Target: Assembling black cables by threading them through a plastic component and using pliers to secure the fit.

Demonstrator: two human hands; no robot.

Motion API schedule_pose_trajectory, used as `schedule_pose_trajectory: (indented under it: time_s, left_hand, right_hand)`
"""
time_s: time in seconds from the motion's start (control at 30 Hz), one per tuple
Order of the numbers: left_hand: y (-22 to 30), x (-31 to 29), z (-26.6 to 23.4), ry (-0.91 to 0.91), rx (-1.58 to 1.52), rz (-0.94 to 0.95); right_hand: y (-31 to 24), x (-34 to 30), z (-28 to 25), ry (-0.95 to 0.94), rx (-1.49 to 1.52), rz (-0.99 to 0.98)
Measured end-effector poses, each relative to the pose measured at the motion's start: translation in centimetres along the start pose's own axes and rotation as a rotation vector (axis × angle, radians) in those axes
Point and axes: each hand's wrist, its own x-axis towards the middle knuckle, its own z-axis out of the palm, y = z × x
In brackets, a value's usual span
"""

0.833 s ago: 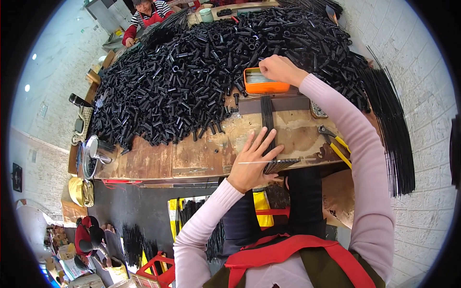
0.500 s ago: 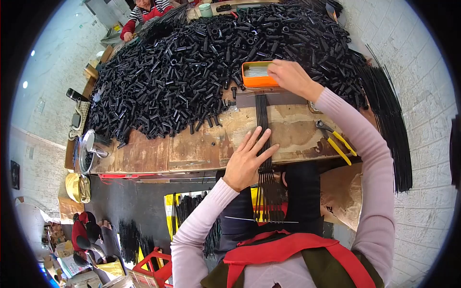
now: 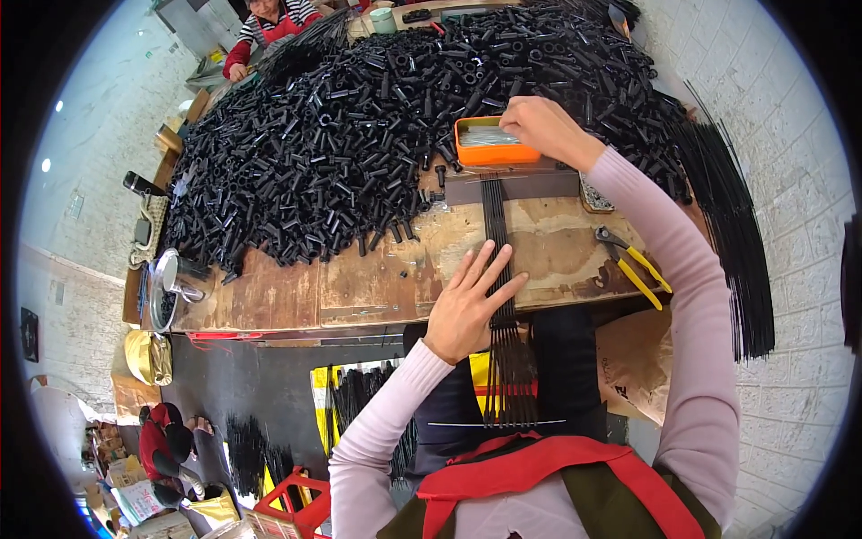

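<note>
My left hand (image 3: 467, 314) lies flat with fingers spread on a row of thin black rods (image 3: 495, 208), pressing them against the wooden table near its front edge. The rods run toward me over the edge, and their near ends fan out above my lap. Across those ends lies a thin pale metal wire (image 3: 462, 423). At the far end of the rods stands an orange box (image 3: 498, 155) holding many thin silvery pins (image 3: 485, 136). Over its right side, my right hand (image 3: 548, 128) has its fingers pinched together; what they hold is too small to make out.
A large heap of black tubular parts (image 3: 359, 135) covers the far table. Yellow-handled pliers (image 3: 634, 268) lie at the right front, beyond them long black rods (image 3: 732, 234) along the wall. A clear jar (image 3: 164, 287) stands at left. A co-worker (image 3: 269, 31) is across the heap.
My right hand has lifted slightly from within the orange box to just above its rim. My left hand stays flat on the rods. The whole view has shifted a little.
</note>
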Motion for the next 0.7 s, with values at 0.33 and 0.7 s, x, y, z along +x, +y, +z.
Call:
schedule_pose_trajectory:
  time_s: [0.33, 0.7]
  left_hand:
    - [0.0, 0.1, -0.1, 0.039, 0.004, 0.002]
    - [0.1, 0.1, 0.1, 0.032, 0.004, -0.003]
  right_hand:
    - [-2.8, -5.9, -0.2, -0.103, 0.129, -0.144]
    - [-2.7, -6.1, 0.4, -0.081, 0.109, -0.149]
